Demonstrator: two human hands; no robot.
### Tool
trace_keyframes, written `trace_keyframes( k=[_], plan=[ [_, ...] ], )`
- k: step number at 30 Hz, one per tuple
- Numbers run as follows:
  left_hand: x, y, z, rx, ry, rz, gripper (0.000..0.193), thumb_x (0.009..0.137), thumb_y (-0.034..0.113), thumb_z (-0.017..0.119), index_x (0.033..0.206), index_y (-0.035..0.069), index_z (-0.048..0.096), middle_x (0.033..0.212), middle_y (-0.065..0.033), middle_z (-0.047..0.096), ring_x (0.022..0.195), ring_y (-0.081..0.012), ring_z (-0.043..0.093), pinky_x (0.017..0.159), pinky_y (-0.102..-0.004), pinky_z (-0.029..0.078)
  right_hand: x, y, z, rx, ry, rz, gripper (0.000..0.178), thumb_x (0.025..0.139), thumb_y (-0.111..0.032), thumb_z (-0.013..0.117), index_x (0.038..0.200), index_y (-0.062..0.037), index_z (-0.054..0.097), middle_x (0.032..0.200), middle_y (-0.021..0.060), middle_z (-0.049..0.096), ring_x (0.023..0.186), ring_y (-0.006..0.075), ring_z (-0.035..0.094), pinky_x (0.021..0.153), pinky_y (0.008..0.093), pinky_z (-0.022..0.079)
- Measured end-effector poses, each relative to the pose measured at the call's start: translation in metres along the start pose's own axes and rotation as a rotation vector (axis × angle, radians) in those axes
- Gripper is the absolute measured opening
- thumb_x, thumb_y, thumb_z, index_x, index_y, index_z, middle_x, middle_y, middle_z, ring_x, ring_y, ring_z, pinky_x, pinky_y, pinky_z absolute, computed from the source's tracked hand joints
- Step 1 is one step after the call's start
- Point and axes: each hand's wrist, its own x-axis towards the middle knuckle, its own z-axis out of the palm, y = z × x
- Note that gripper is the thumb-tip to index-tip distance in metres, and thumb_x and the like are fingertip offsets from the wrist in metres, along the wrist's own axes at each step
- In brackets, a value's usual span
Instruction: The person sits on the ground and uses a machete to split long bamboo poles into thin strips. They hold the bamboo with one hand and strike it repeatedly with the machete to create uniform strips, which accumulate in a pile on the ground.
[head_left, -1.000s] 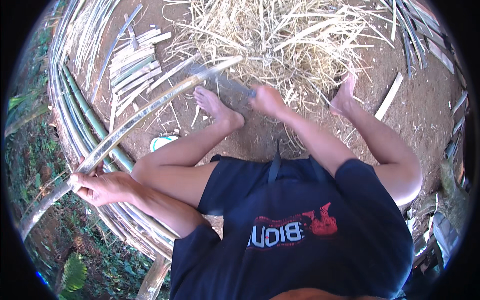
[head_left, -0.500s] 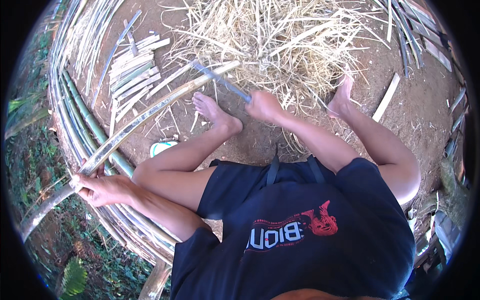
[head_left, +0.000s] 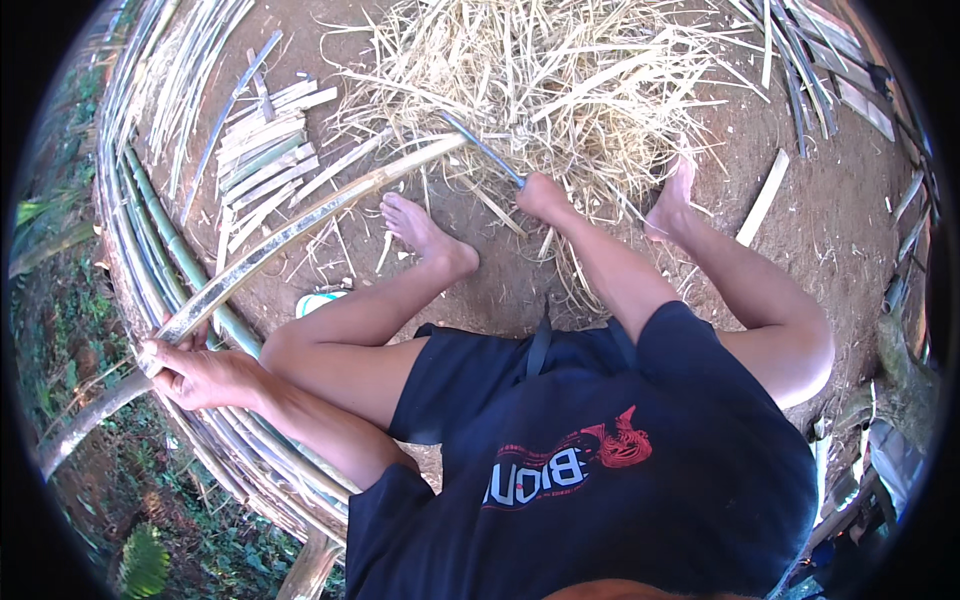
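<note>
Knife [head_left: 485, 151] now at tip of strip [head_left: 300, 223]

Pole [head_left: 305, 221] tan, dark-mottled; blade [head_left: 482, 148] blue-grey; shavings [head_left: 590, 90] straw-yellow.

My left hand [head_left: 195, 376] was curled in a grip; my right hand [head_left: 545, 199] was clenched, its forearm [head_left: 612, 250] extended forward.

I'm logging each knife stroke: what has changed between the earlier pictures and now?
The right hand has carried the knife rightward; its blade, seen crossing the bamboo strip farther back before, now shows at the strip's far end. Nothing was taken hold of or let go. The left hand still grips the strip; the shavings pile looks unchanged.
</note>
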Motion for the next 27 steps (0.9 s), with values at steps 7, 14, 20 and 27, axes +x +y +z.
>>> trace_keyframes(
  k=[7, 14, 20, 27],
  plan=[
    [-0.002, -0.001, 0.0, 0.083, -0.021, -0.021, 0.033, 0.098, 0.027, 0.062, 0.087, -0.004, 0.06, 0.088, -0.019, 0.07, 0.063, -0.0121, 0.062, 0.047, -0.0197, 0.052, 0.002, 0.026, 0.011, 0.068, -0.008, 0.088, 0.028, 0.086, -0.014, 0.059, 0.107, 0.0012, 0.068, 0.09, 0.0201, 0.07, 0.082, 0.0279, 0.071, 0.079, 0.0411, 0.057],
    [-0.004, -0.004, 0.0, -0.356, -0.173, -0.215, 0.023, 0.097, 0.018, 0.062, 0.106, -0.003, 0.058, 0.088, -0.0109, 0.066, 0.056, -0.0073, 0.051, 0.046, -0.0202, 0.041, -0.003, 0.021, -0.001, 0.166, -0.001, 0.154, 0.029, 0.082, -0.017, 0.06, 0.097, 0.0047, 0.072, 0.099, 0.027, 0.07, 0.092, 0.0365, 0.07, 0.085, 0.0422, 0.054],
    [0.004, -0.015, -0.019, -0.559, -0.336, -0.3, 0.033, 0.1, 0.025, 0.06, 0.114, -0.005, 0.06, 0.115, -0.0136, 0.065, 0.063, -0.0085, 0.054, 0.053, -0.0203, 0.045, -0.026, -0.023, -0.003, 0.416, -0.102, 0.177, 0.02, 0.091, -0.015, 0.061, 0.098, 0.0034, 0.065, 0.066, 0.0049, 0.058, 0.047, 0.0108, 0.051, 0.037, 0.0281, 0.038],
    [-0.002, -0.018, -0.023, -0.528, -0.356, -0.324, 0.023, 0.099, 0.026, 0.061, 0.107, 0.004, 0.057, 0.1, -0.0114, 0.065, 0.063, -0.0093, 0.052, 0.054, -0.0208, 0.047, -0.069, -0.094, 0.011, 0.116, 0.016, -0.5, 0.017, 0.088, -0.016, 0.061, 0.096, -0.0019, 0.066, 0.069, 0.0112, 0.067, 0.051, 0.0165, 0.059, 0.05, 0.0333, 0.051]
  ],
)
